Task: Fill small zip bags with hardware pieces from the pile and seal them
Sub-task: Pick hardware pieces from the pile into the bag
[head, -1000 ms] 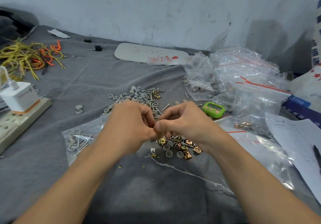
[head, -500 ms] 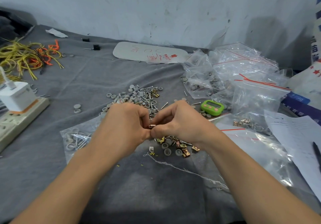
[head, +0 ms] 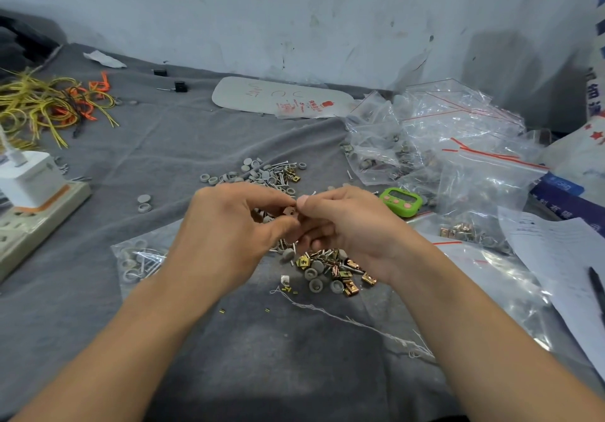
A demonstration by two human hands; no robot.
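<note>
**Two-hand grip on one copper piece (head: 289,211), held just above the pile (head: 330,272)**

The left hand (head: 229,225) and right hand (head: 347,228) meet fingertip to fingertip and both pinch the piece, probably to check or free it before bagging. Whether the right hand's curled lower fingers hold more cannot be told. Neither hand holds a bag.
- **Left of the pile:** a part-filled zip bag (head: 137,258) lies under the left forearm, within easy reach.
- **Beyond the pile:** a second heap of grey caps and screws (head: 268,176).
- **Right of the pile:** a green timer (head: 401,200), then a heap of bags (head: 442,146), crowding any reach that way.
- **Nearer than the pile:** a loose thread (head: 343,320) on the counter (head: 163,146), where there is the most room to work.
- **Far left of the pile:** a power strip (head: 32,218).
</note>
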